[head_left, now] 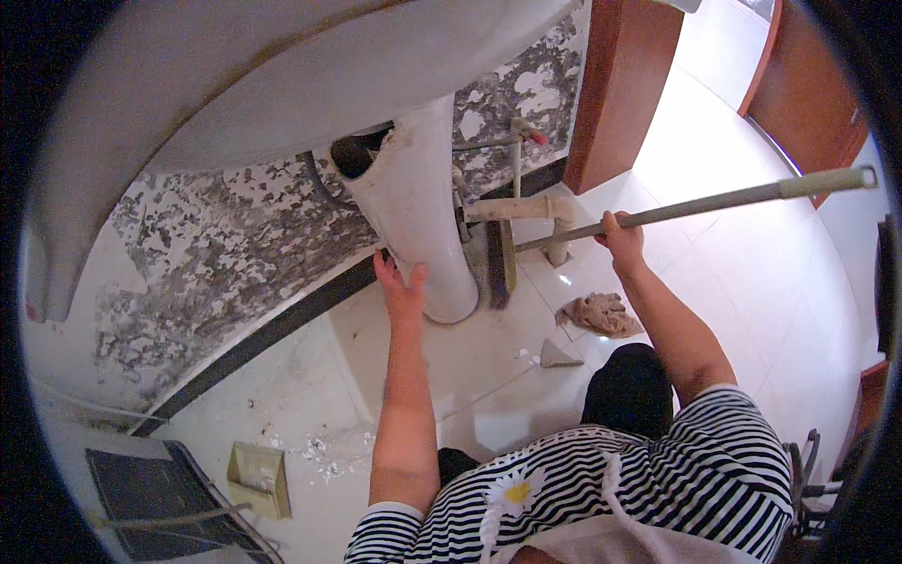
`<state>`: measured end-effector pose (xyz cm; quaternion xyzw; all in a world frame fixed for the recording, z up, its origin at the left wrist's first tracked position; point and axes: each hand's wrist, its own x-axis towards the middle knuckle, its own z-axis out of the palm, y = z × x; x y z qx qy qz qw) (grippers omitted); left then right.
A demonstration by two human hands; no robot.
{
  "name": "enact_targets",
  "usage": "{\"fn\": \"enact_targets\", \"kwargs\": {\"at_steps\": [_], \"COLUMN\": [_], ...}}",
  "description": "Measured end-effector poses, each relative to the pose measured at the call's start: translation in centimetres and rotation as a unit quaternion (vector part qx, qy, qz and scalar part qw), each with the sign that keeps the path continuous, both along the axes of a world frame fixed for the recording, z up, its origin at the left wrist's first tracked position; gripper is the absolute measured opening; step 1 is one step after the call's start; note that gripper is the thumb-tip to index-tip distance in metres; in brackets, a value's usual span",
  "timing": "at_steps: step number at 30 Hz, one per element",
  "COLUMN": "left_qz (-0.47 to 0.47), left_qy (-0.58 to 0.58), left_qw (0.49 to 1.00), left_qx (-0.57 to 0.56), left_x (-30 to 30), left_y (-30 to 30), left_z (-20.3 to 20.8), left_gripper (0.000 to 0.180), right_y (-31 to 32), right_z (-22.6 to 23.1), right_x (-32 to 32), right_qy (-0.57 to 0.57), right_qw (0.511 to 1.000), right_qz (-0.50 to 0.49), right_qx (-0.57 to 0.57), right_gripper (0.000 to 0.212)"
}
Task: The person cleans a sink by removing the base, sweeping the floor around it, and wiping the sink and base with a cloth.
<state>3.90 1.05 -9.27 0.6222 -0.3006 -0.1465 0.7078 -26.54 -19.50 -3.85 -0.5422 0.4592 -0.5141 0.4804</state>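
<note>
A white ceramic sink pedestal [427,216] stands tilted under the basin, its upper end showing a dark hollow. Against its lower left side rests my left hand [402,287], fingers apart and not wrapped round it. My right hand [622,240] is closed round the grey pole of a broom [695,209]. That pole slants up to the right, and the broom's narrow head [501,263] reaches down to the floor just right of the pedestal, beside a beige drain pipe [526,209]. The bristles are partly dark and hard to make out.
The basin [310,103] hangs overhead, before a wall [216,273] with peeling, blackened paint. A crumpled brown rag [601,315] and a small pale wedge-shaped piece [560,355] lie on the tiles. White flakes [324,451] are scattered near a dustpan [260,479] at lower left.
</note>
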Motion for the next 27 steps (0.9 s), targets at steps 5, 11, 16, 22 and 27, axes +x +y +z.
{"fn": "enact_targets", "kwargs": {"at_steps": [5, 11, 16, 22, 27], "left_qz": [-0.009, -0.014, -0.034, -0.028, -0.049], "left_qy": [-0.018, 0.040, 0.020, 0.018, 0.014], "left_qw": [1.000, 0.999, 0.999, 0.999, 0.999], "left_qx": [-0.001, 0.004, -0.015, -0.004, -0.019], "left_x": [-0.6, -0.4, -0.4, -0.3, -0.8], "left_y": [-0.1, 0.1, -0.4, 0.4, -0.3], "left_z": [0.9, 1.2, 0.7, 1.4, 1.2], "left_gripper": [0.086, 0.087, 0.088, 0.089, 0.090], "right_y": [-0.5, -1.4, -3.1, -2.0, -2.1], "right_z": [0.1, 1.4, 0.2, 4.4, 1.9], "right_x": [1.3, 1.3, 0.5, -0.2, 1.2], "right_qy": [-0.041, 0.003, 0.015, 0.010, -0.039], "right_qw": [0.998, 0.998, 0.994, 0.992, 0.998], "right_qz": [0.027, 0.057, 0.086, 0.096, 0.044], "right_qx": [0.049, 0.025, 0.068, 0.081, 0.035], "right_gripper": [0.022, 0.022, 0.020, 0.019, 0.021]}}
